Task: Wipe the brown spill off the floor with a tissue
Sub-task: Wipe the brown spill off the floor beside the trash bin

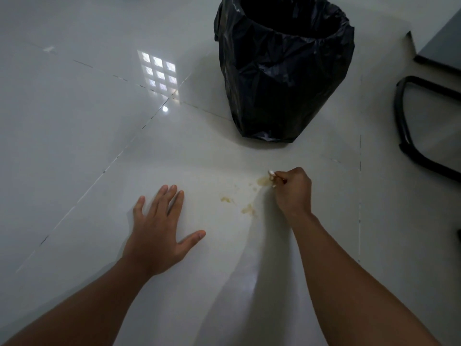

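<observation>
Right hand (pixel 294 191) has its grip curled tight round a small wadded tissue (pixel 271 174), dabbing the brown spill (pixel 264 181) right of centre, while the left hand (pixel 159 226), fingers spread flat, props on the floor (pixel 74 121), probably for balance.

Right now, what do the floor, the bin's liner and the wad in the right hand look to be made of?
Floor: glossy pale tile, likely ceramic; grout lines, mirrored window glare.
Bin liner: thin black plastic film; crinkled, shiny folds.
Wad in the right hand: white, probably tissue paper; mostly hidden.
</observation>
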A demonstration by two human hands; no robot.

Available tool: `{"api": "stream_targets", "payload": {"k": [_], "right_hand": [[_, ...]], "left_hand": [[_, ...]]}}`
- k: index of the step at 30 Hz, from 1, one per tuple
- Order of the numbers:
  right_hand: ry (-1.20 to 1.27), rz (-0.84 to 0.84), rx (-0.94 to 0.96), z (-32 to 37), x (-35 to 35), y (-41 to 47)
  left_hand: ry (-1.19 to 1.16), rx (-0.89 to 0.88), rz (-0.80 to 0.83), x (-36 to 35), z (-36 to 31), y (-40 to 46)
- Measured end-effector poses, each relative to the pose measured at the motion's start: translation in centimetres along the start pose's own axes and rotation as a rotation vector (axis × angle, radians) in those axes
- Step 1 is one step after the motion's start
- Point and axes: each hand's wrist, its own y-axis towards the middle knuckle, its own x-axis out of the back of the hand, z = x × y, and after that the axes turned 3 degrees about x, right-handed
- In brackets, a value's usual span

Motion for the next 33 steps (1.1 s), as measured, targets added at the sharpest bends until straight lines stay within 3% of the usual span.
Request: {"api": "stream_targets", "payload": {"k": [7,13,18,20,24,29,33], "right_hand": [[-0.007,0.164,0.283,3.4,-2.5,-3.9],[-0.018,0.310,0.418,3.4,-0.6,-5.3],[0.072,-0.163,0.014,-2.5,4.2,-4.3],[0.006,-0.258,-0.120,-4.8,5.3,-4.1],[-0.036,-0.225,-0.167,-5.2,4.4,-2.6],[0.013,-0.017,0.050,-1.6,0.9,-4.3],[-0.046,-0.156,-0.016,-5.4,3.7,-2.8]], "left_hand": [[-0.002,0.001,0.004,0.3,-0.1,0.0],[0.005,0.004,0.019,0.3,-0.1,-0.2],[-0.010,-0.006,0.015,0.4,-0.2,0.1],[-0.010,-0.005,0.010,0.4,-0.3,0.0],[-0.009,-0.005,0.008,0.5,-0.2,0.1],[-0.021,-0.001,0.026,0.5,-0.3,0.1],[-0.016,-0.001,0.007,0.6,-0.4,0.0]]}}
